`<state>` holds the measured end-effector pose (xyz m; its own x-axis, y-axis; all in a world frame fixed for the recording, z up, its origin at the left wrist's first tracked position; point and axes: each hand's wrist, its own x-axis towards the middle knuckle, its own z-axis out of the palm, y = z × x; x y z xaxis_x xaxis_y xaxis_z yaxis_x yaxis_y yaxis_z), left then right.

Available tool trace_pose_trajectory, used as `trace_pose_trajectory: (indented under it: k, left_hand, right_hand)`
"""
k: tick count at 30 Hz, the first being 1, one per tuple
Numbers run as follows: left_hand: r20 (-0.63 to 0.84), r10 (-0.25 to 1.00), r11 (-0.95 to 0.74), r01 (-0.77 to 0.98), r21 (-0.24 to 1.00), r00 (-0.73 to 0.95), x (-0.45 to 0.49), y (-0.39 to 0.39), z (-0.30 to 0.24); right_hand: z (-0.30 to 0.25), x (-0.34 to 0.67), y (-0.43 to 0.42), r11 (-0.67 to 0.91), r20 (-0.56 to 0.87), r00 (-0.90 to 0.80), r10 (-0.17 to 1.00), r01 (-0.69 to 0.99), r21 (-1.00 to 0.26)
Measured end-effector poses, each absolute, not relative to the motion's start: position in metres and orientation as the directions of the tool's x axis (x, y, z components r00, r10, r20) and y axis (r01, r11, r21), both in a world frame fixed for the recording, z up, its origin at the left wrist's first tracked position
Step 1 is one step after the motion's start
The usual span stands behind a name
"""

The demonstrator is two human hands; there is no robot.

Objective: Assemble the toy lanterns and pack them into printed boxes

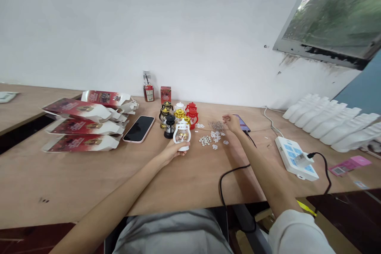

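My left hand (174, 151) is closed round the base of a small white lantern (181, 135) with a clear body and gold inside, held upright above the table. Behind it stand several more small lanterns: a black lantern (170, 126), gold ones (179, 114) and red ones (193, 117). My right hand (231, 122) is over the right edge of a heap of thin metal pieces (216, 126), fingertips pinched together; whatever they hold is too small to make out. Nearer me lie small round discs (204, 140) and white plastic pieces (216, 135).
Stacked red-and-white cartons (86, 125) and a phone (139, 129) lie left. A bottle (148, 88) and small red box (166, 94) stand by the wall. Rightward are a second phone (242, 122), black cable (226, 174), power strip (293, 156) and white plastic row (330, 121).
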<state>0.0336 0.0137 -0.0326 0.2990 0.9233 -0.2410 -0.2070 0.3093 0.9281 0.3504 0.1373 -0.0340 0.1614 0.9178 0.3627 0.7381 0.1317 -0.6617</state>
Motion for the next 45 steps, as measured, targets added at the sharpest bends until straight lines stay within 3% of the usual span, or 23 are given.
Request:
trace_pose_trajectory:
  k: [8, 17, 22, 34, 45]
  left_hand:
    - [-0.225, 0.926, 0.296, -0.212, 0.931, 0.304, 0.032, 0.013, -0.034]
    - [-0.234, 0.925, 0.301, -0.197, 0.933, 0.3, 0.032, 0.014, -0.035]
    - [-0.241, 0.923, 0.303, -0.183, 0.935, 0.3, 0.032, 0.015, -0.035]
    - [-0.244, 0.922, 0.304, -0.174, 0.937, 0.302, 0.032, 0.015, -0.033]
    - [-0.241, 0.92, 0.301, -0.161, 0.94, 0.31, 0.032, 0.015, -0.035]
  right_hand:
    - [-0.008, 0.33, 0.15, 0.185, 0.384, 0.004, 0.923, 0.872, -0.454]
    - [0.016, 0.323, 0.168, 0.127, 0.233, -0.038, 0.972, 0.916, -0.38]
    - [0.014, 0.327, 0.168, 0.083, 0.159, -0.015, 0.987, 0.899, -0.43]
    - [0.009, 0.35, 0.153, -0.057, 0.127, 0.188, 0.974, 0.746, -0.663]
    - [-0.004, 0.351, 0.135, 0.017, 0.139, 0.183, 0.973, 0.546, -0.837]
